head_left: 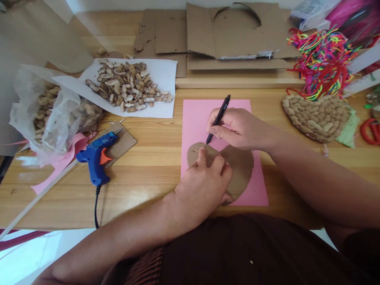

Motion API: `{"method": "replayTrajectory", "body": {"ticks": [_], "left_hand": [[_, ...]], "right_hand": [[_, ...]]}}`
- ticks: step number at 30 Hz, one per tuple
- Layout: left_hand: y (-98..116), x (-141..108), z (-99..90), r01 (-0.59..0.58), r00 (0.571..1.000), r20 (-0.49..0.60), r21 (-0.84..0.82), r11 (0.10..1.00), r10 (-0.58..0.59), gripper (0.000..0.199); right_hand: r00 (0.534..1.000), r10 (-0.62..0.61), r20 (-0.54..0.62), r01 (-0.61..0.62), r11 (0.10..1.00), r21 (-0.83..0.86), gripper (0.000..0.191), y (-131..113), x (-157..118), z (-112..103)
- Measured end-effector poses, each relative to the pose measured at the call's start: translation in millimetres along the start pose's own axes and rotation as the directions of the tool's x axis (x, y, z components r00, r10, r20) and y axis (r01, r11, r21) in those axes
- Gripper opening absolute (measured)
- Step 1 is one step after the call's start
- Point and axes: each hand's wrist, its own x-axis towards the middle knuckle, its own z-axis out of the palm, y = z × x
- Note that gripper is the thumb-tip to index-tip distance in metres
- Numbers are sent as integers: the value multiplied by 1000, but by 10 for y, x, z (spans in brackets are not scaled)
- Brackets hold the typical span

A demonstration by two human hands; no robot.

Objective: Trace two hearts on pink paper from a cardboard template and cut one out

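Observation:
A cardboard heart (242,170) lies flat on a pink sheet of paper (196,118) on the wooden table. My left hand (206,184) presses down on the heart, its index finger stretched out near the upper left lobe and the other fingers bent. Pinched in my right hand (237,126) is a black pen (219,118), tilted, with its tip at the top edge of the heart's left lobe. No drawn line can be made out at the tip.
A blue glue gun (96,158) rests on a cardboard scrap (124,144) at the left. Peanut shells (127,85) lie on white paper (164,75). Cardboard pieces (243,35) are at the back. Colourful strings (323,59), a shell-covered heart (317,116) and red-handled scissors (371,130) are at the right.

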Motion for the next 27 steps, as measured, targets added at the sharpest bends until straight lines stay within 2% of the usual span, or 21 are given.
{"method": "replayTrajectory", "body": {"ticks": [7,18,27], "left_hand": [[1,5,3,10,1000,11,2,1000,-10,62],[-5,-1,-13,6,1000,18,-3,1000,-6,64],[-5,6,-50,12,999,45,9,1000,-13,65]], "right_hand": [[999,-36,-29,36,999,-5,13,-7,-92,9],[999,-23,-38,22,1000,-20,14,-23,-301,-26],[1000,-22,17,23,998,-53,16,-26,-328,-59]]}}
